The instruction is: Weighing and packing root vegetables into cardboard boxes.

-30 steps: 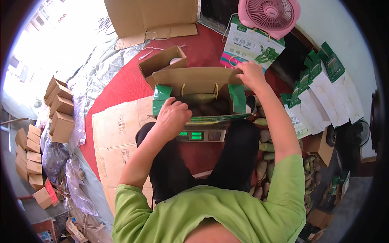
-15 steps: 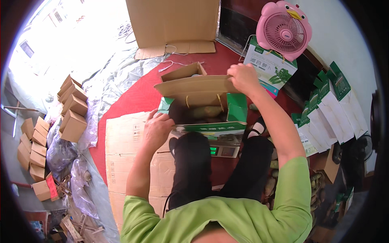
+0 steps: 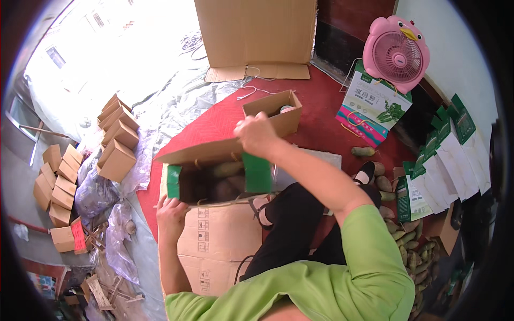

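An open cardboard box (image 3: 258, 174) with green side flaps and a raised brown lid is in front of me, left of my knees. Long green radishes (image 3: 227, 170) lie inside, partly in shadow. My left hand (image 3: 171, 216) grips the box's near left corner. My right hand (image 3: 257, 136) is closed at the right end of the raised lid. Above the flattened cardboard sheet (image 3: 219, 235), the box covers part of it. A pale flat scale platform (image 3: 324, 159) shows to the box's right, partly behind my right forearm.
Beyond my right hand stands a small brown carton (image 3: 289, 120). A pink fan (image 3: 399, 59) rests on a printed box (image 3: 369, 101) at the far right. White-green folded cartons (image 3: 450, 160) and a radish pile (image 3: 415, 257) are at right. Brown cartons (image 3: 118, 158) line the left.
Both hands have moved the box left and toward me, off the scale, whose platform now shows. The view has also shifted. My knees have swung right.
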Demonstrator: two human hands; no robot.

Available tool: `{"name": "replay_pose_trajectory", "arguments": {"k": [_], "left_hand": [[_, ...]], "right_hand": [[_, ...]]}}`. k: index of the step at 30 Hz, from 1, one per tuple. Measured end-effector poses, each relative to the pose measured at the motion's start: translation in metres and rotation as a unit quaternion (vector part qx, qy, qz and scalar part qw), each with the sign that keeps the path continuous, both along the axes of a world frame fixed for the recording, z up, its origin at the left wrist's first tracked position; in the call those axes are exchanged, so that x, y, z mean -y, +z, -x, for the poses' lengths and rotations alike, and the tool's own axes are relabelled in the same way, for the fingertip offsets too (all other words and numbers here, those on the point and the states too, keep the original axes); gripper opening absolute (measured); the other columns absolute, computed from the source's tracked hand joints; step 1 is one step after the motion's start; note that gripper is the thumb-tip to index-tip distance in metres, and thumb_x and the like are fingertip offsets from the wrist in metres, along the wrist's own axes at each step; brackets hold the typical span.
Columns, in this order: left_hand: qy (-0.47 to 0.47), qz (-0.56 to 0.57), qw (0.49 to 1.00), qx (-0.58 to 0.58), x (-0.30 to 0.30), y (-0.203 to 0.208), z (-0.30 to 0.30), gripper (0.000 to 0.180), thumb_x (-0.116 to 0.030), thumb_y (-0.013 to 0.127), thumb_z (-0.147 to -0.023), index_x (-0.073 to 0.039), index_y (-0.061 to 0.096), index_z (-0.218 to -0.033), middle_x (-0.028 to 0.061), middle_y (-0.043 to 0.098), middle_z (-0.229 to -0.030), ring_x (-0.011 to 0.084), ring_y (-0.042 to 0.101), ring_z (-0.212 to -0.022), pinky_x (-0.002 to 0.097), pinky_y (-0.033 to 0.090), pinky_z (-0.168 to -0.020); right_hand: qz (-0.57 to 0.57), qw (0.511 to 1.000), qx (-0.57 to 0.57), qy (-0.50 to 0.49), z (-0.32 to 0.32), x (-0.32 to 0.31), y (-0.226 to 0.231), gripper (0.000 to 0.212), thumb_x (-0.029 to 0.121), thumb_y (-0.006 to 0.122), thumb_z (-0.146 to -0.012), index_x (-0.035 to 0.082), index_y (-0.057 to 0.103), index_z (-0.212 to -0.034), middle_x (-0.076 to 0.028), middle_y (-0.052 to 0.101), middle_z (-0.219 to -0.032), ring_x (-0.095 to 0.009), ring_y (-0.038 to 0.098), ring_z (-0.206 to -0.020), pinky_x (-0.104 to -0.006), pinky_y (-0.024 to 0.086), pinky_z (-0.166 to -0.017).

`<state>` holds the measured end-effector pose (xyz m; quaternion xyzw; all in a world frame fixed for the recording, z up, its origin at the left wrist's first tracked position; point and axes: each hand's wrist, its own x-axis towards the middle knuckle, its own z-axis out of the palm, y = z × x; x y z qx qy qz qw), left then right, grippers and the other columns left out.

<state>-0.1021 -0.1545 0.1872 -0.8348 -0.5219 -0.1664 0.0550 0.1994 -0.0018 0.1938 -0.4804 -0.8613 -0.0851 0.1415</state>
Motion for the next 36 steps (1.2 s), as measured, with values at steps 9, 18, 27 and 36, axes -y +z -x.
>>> {"name": "replay_pose_trajectory", "arguments": {"k": [9,18,27,36], "left_hand": [[0.143,0.077,0.977,-0.140,0.132,-0.008,0.117,0.005,-0.014,0.064,-0.072,-0.009,0.063,-0.069,0.0071,0.056,-0.072,0.0265,0.059,-0.082,0.0440,0.043,-0.094],[0.328,0.222,0.909,-0.130,0.227,-0.060,0.183,0.009,-0.017,0.075,-0.063,-0.012,0.071,-0.070,0.0058,0.063,-0.077,0.0258,0.060,-0.082,0.0399,0.045,-0.078],[0.234,0.060,0.970,0.033,0.112,-0.009,0.064,0.014,-0.015,0.071,-0.075,-0.008,0.070,-0.087,0.0109,0.065,-0.086,0.0312,0.059,-0.085,0.0414,0.045,-0.081],[-0.120,0.066,0.970,0.201,0.004,-0.014,-0.118,0.013,-0.011,0.072,-0.073,-0.007,0.070,-0.086,0.0086,0.065,-0.085,0.0275,0.062,-0.086,0.0393,0.048,-0.082]], "right_hand": [[0.160,0.978,-0.070,0.116,0.151,0.093,-0.087,0.013,0.019,0.059,-0.075,0.011,0.066,-0.083,-0.007,0.067,-0.076,-0.022,0.065,-0.073,-0.0412,0.044,-0.069],[0.242,0.939,-0.043,0.242,0.215,0.182,-0.126,0.013,0.019,0.062,-0.076,0.008,0.067,-0.080,-0.009,0.067,-0.082,-0.024,0.067,-0.082,-0.0431,0.047,-0.071],[0.399,0.893,-0.163,0.131,0.110,0.121,-0.071,0.019,0.028,0.064,-0.081,0.010,0.069,-0.086,-0.011,0.068,-0.088,-0.031,0.065,-0.090,-0.0427,0.050,-0.079],[0.218,0.891,-0.399,0.019,-0.074,0.082,-0.022,0.020,0.019,0.067,-0.080,0.004,0.071,-0.091,-0.013,0.070,-0.088,-0.026,0.067,-0.084,-0.0348,0.052,-0.076]]}}
